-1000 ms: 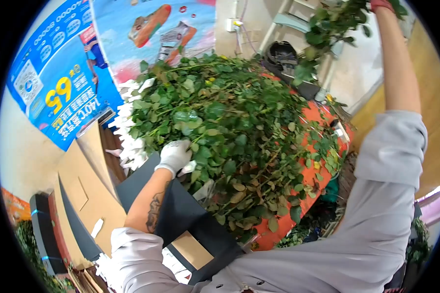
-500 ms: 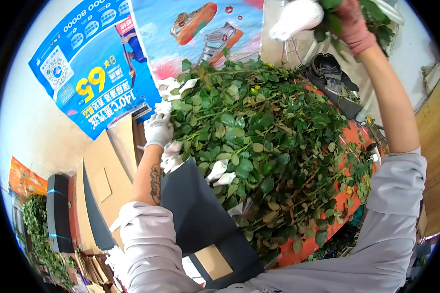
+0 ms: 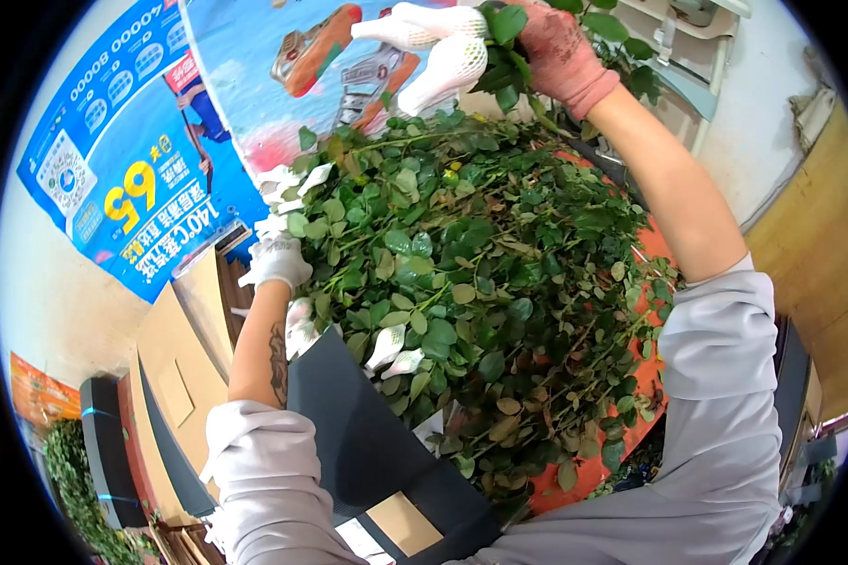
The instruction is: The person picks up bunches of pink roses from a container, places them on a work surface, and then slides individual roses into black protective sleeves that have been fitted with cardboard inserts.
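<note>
My right hand (image 3: 561,56), in a dirty pink glove, is raised at the top and closed around leafy rose stems (image 3: 622,28). White netted rose heads (image 3: 448,71) point left from this grip, above the pile. In a white glove, my left hand (image 3: 278,259) reaches to the left edge of the leafy rose pile (image 3: 462,282). Its thumb stands apart and its fingers lie against white netted heads (image 3: 278,188); white glove and white netting partly merge there. Two more netted heads (image 3: 391,350) stick out of the leaves at the pile's near left.
A black board (image 3: 349,405) leans against the pile's near left side. Cardboard sheets (image 3: 179,377) stand left of my left arm. Behind the pile hang a blue poster (image 3: 113,179) and a shoe-print sheet (image 3: 245,94). An orange surface (image 3: 575,480) shows beneath the stems.
My right hand has moved left and slightly down with the roses, so more netted heads show. My left hand stays at the pile's left edge. The view has shifted right.
</note>
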A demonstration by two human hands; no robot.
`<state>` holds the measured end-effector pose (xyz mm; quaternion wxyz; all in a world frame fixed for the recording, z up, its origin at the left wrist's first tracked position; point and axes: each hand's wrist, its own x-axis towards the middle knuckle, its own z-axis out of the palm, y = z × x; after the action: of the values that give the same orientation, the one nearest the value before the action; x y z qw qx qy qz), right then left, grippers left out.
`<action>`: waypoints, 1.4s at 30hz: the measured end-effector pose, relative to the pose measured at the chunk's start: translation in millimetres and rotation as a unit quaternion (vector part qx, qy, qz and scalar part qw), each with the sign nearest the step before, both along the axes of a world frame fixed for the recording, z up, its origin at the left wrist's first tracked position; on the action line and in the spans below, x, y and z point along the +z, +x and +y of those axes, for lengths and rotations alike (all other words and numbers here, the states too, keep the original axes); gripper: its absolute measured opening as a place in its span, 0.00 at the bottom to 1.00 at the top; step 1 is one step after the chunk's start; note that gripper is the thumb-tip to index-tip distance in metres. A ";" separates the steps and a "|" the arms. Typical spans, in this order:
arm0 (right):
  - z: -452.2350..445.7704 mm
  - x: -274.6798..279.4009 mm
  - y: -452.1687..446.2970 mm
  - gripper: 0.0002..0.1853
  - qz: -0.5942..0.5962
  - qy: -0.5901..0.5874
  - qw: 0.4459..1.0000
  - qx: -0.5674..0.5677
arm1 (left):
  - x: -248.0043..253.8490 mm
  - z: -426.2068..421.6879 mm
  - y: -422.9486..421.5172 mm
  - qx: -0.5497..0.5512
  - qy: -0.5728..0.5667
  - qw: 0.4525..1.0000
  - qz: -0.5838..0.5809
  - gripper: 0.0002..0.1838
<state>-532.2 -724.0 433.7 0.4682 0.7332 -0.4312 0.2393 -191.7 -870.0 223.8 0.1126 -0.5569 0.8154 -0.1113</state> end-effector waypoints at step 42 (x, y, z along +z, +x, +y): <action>-51.8 -104.8 156.3 0.27 -0.114 0.361 0.919 0.109 | 93.7 48.5 45.1 -0.220 0.529 0.636 0.518 0.13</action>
<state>-375.9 -775.9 328.9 0.0903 0.8624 -0.4565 0.1991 -146.7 -821.5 317.6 -0.0806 -0.1730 0.7579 0.6238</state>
